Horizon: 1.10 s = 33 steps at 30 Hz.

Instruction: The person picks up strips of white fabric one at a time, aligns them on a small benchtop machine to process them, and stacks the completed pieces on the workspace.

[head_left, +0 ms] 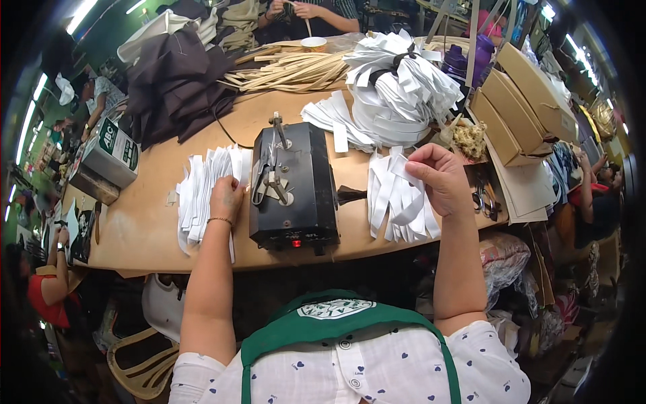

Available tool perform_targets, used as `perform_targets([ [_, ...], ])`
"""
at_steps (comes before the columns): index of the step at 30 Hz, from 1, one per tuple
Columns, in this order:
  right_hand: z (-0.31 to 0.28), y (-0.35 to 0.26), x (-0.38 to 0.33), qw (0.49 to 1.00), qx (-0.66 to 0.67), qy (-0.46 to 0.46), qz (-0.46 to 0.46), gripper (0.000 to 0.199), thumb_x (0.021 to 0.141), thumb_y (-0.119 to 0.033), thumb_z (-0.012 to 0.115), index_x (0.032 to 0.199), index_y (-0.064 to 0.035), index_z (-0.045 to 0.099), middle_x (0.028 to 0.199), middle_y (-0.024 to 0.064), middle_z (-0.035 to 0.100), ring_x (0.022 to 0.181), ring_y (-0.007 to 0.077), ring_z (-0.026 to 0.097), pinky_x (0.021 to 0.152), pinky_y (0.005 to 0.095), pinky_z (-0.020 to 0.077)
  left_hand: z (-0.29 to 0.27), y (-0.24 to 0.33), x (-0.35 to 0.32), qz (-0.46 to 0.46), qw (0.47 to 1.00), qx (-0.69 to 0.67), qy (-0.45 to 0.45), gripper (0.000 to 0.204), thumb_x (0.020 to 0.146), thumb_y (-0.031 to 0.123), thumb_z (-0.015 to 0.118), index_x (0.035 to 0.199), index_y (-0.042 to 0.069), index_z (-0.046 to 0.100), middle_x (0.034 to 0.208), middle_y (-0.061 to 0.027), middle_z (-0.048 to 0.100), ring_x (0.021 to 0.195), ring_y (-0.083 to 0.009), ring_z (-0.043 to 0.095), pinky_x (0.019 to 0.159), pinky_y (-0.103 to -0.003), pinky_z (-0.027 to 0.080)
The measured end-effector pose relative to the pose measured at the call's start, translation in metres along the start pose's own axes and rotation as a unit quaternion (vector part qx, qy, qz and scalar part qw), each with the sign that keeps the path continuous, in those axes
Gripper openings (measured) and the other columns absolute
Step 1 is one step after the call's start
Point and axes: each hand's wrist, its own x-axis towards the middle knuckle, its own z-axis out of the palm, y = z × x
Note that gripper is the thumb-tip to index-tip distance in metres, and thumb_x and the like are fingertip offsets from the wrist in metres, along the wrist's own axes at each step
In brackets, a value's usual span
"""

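Observation:
At the right my right hand (pixel 441 176) is raised, thumb and forefinger pinching the end of a white strip (pixel 412 207). The strip hangs over a loose pile of similar white strips (pixel 382 202). My left hand (pixel 227 196) is closed, its fingers curled at the right side of a layered stack of white strips (pixel 202 195); it grips a strip there, though the fingertips are partly hidden. Between my hands stands a black box-shaped machine (pixel 306 182) with metal levers on top and a lit red switch in front.
Behind the machine lie a big tied bundle of white strips (pixel 397 101), tan strips (pixel 286 73) and dark cloth (pixel 171 81). A metal can (pixel 111 155) stands at left; cardboard boxes (pixel 511 108) and scissors (pixel 486 200) are at right. A co-worker's hands (pixel 296 9) show across the table.

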Motion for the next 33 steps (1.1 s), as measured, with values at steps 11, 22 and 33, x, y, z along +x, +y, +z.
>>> perform_targets([
  [11,0.050,0.017,0.049,0.989,0.063,-0.080,0.105,0.010,0.068,-0.001,0.061,0.074,-0.0006,0.052,0.068,0.0051,0.055,0.055,0.0089,0.052,0.049,0.0190,0.0418,-0.027,-0.026,-0.012,-0.101,0.808,-0.548,0.193,0.013,0.082,0.014,0.045,0.085,0.002,0.049,0.068,-0.0005,0.049,0.059,-0.0060,0.041,0.056,-0.018,0.035],
  [22,0.106,0.036,0.088,0.966,0.067,-0.181,0.171,0.011,0.066,-0.001,0.061,0.073,0.0001,0.052,0.065,0.0062,0.054,0.052,0.0090,0.052,0.046,0.0187,0.0436,-0.110,0.013,-0.062,-0.076,0.728,-0.614,0.296,0.011,0.082,0.008,0.043,0.091,0.004,0.046,0.074,-0.0034,0.050,0.066,-0.0088,0.048,0.062,-0.019,0.040],
  [33,0.089,0.018,0.069,0.985,0.043,-0.148,0.083,0.014,0.067,-0.004,0.061,0.076,0.0006,0.052,0.069,0.0057,0.053,0.057,0.0098,0.052,0.049,0.0193,0.0428,-0.145,0.068,-0.100,-0.026,0.736,-0.631,0.245,0.017,0.077,0.007,0.042,0.094,0.004,0.045,0.069,-0.0040,0.046,0.057,-0.0079,0.041,0.043,-0.017,0.032],
])
